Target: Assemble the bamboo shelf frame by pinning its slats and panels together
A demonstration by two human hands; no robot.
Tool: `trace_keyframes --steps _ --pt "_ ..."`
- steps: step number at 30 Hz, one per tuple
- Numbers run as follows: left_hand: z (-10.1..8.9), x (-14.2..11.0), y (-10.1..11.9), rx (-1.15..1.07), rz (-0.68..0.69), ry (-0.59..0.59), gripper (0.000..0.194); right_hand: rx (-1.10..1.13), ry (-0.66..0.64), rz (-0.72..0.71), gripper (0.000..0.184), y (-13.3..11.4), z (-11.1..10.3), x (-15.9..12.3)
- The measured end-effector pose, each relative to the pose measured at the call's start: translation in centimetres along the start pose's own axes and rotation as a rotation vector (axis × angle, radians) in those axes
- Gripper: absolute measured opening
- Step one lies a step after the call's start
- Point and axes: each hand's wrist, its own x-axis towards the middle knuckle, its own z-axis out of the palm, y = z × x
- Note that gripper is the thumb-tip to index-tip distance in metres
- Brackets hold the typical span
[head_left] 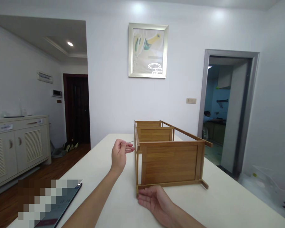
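Note:
A brown wooden shelf rack [171,163] lies on its side on the white table [111,196], its slatless shelf panels standing on edge one behind another. My left hand [119,155] is raised beside the rack's left posts, thumb and forefinger pinched on a thin metal rod [130,142] that looks like a hex key. The rod's tip points right, towards the rack's upper left post; whether it touches is unclear. Low at the near left corner, my right hand [155,202] lies palm up with its fingers closed against the post end [137,191].
A tablet [61,205], partly blurred out, lies at the table's near left. White plastic packaging [263,186] is beyond the right edge. A cabinet [19,148] stands left. A framed picture [148,50] hangs on the wall. Through the right doorway a person [207,117] is visible.

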Motion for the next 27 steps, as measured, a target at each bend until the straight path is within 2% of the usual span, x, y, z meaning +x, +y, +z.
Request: trace_keyframes --steps 4,8,12,16,20,24,27 --pt "1.3 -0.6 1.6 -0.085 -0.235 -0.14 0.033 -0.016 0.0 -0.009 0.021 0.0 0.2 -0.1" --pt "2.2 -1.2 1.7 -0.201 -0.378 -0.177 0.03 -0.061 -0.008 0.014 0.024 -0.1 0.3 -0.3" --pt "2.5 -1.1 0.2 -0.304 -0.357 -0.088 0.024 -0.194 0.03 -0.011 0.024 -0.5 0.9 -0.7" --pt "2.5 -0.7 -0.6 -0.333 -0.279 0.028 0.02 -0.353 0.084 -0.059 0.034 -0.8 1.6 -1.1" --pt "0.8 -0.1 -0.5 -0.295 -0.234 0.143 0.017 -0.439 0.049 -0.12 0.037 -0.4 1.4 -1.0" --pt "-2.6 1.3 -0.3 -0.323 -0.233 0.252 0.017 -0.535 0.011 -0.181 0.036 0.6 0.6 -0.6" --pt "-4.9 2.3 0.2 -0.33 -0.238 0.27 0.015 -0.656 -0.029 -0.274 0.025 0.9 0.6 -0.9"
